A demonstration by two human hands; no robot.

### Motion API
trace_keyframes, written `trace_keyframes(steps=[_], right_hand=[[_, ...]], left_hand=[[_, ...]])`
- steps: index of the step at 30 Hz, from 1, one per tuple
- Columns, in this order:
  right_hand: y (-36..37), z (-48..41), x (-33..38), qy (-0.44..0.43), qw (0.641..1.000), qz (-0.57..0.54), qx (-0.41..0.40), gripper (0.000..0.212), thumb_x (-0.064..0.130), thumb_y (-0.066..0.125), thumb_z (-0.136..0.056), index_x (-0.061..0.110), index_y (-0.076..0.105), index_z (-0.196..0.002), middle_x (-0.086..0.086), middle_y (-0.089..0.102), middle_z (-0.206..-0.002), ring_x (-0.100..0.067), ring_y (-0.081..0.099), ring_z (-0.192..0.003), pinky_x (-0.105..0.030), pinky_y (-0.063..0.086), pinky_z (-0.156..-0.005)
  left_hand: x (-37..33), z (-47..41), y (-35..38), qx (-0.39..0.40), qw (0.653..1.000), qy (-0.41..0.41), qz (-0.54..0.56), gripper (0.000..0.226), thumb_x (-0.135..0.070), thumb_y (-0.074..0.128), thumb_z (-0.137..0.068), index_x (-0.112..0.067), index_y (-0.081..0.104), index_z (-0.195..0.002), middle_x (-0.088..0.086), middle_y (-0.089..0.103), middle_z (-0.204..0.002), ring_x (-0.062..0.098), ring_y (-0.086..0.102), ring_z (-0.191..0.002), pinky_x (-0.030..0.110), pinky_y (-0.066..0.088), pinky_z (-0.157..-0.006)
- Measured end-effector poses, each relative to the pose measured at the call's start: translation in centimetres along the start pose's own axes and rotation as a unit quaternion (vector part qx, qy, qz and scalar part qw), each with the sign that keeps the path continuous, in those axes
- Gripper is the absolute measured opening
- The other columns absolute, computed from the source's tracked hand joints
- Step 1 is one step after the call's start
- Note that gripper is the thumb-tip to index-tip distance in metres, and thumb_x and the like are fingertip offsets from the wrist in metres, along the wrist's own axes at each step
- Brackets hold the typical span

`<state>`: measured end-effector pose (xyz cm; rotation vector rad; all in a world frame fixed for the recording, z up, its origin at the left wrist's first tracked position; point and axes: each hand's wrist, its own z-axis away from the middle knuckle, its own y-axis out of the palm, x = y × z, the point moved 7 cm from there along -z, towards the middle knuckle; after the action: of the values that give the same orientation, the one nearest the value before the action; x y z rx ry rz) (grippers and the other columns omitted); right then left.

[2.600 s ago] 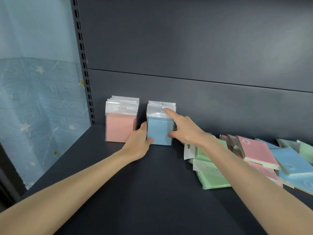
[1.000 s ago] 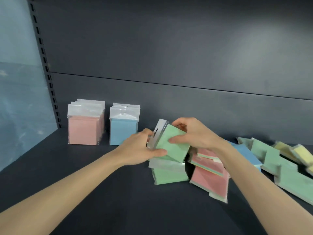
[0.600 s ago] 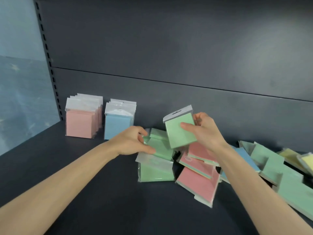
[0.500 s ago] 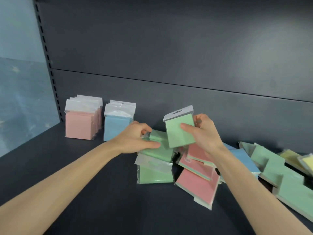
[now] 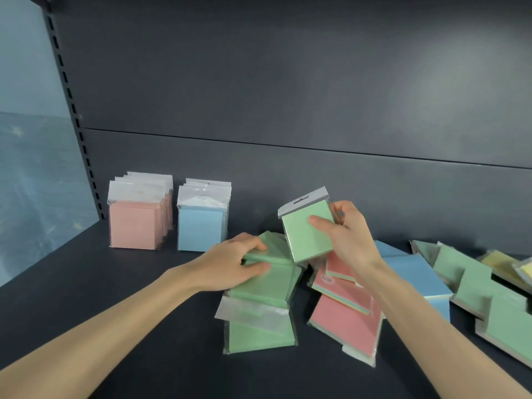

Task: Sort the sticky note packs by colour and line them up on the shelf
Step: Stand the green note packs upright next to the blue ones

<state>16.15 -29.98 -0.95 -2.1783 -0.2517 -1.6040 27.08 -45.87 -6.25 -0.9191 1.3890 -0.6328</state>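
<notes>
Against the back panel a row of pink packs (image 5: 135,224) stands upright, with a row of blue packs (image 5: 201,227) just to its right. My right hand (image 5: 349,234) holds one green pack (image 5: 305,234) upright above the loose pile. My left hand (image 5: 233,264) grips a second green pack (image 5: 273,280) lying on top of another green pack (image 5: 259,336). Red-pink packs (image 5: 345,321) lie flat under my right wrist. A blue pack (image 5: 414,272), more green packs (image 5: 475,279) and yellow packs (image 5: 506,264) lie scattered to the right.
The dark shelf board (image 5: 144,326) has bare room in front of the two standing rows and between the blue row and the pile. A slotted upright (image 5: 74,116) and a pale blue wall panel (image 5: 34,182) bound the shelf on the left.
Both hands left the standing blue row and went to the loose pile. My right hand lifted a green pack upright; my left hand closed on another green pack on the pile.
</notes>
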Motion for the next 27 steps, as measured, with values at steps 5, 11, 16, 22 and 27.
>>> trace_keyframes(steps=[5,11,16,22,27], right_hand=[[0.7,0.5,0.4,0.0,1.0,-0.018,0.022,0.021,0.014,0.062,-0.089,0.011,0.049,-0.105,0.003,0.063,-0.092,-0.012,0.06,-0.079,-0.022,0.045,-0.064],[1.6,0.8,0.1,-0.001,0.998,0.008,0.069,0.014,0.014,0.062,-0.09,0.009,0.059,-0.102,0.004,0.068,-0.087,-0.008,0.064,-0.07,-0.016,0.046,-0.056],[2.9,1.3,0.6,0.0,0.991,-0.005,0.134,0.01,0.013,0.056,-0.093,0.013,0.051,-0.102,0.006,0.061,-0.085,0.004,0.058,-0.052,-0.009,0.039,-0.041],[4.6,1.4,1.2,0.014,0.983,-0.068,0.169,0.025,0.014,0.054,-0.094,0.01,0.049,-0.118,0.004,0.066,-0.097,0.0,0.066,-0.074,-0.013,0.05,-0.062],[4.0,0.7,1.7,0.014,0.983,-0.13,0.127,0.032,0.014,0.06,-0.091,0.012,0.053,-0.121,-0.003,0.069,-0.11,-0.017,0.068,-0.097,-0.029,0.055,-0.081]], left_hand=[[-0.6,0.7,-1.0,-0.113,0.991,0.033,0.057,0.02,-0.042,0.055,-0.09,-0.028,0.066,-0.099,-0.011,0.058,-0.106,0.012,0.058,-0.095,0.025,0.044,-0.086],[0.4,1.1,-2.4,-0.182,0.96,-0.013,0.213,0.037,-0.024,0.082,-0.069,-0.028,0.063,-0.101,-0.007,0.059,-0.11,0.009,0.061,-0.1,0.029,0.055,-0.083],[0.7,1.9,-4.4,-0.253,0.896,-0.013,0.364,0.056,0.002,0.083,-0.062,-0.024,0.062,-0.107,-0.009,0.062,-0.11,0.002,0.066,-0.091,0.013,0.053,-0.074],[0.5,2.2,-4.8,-0.259,0.84,-0.004,0.477,0.036,0.003,0.077,-0.068,-0.013,0.068,-0.099,-0.001,0.073,-0.1,0.01,0.068,-0.095,0.026,0.05,-0.087],[-0.7,1.6,-3.0,-0.174,0.858,-0.042,0.481,0.043,-0.037,0.075,-0.07,-0.011,0.068,-0.104,0.0,0.074,-0.096,0.013,0.07,-0.092,0.03,0.054,-0.085]])
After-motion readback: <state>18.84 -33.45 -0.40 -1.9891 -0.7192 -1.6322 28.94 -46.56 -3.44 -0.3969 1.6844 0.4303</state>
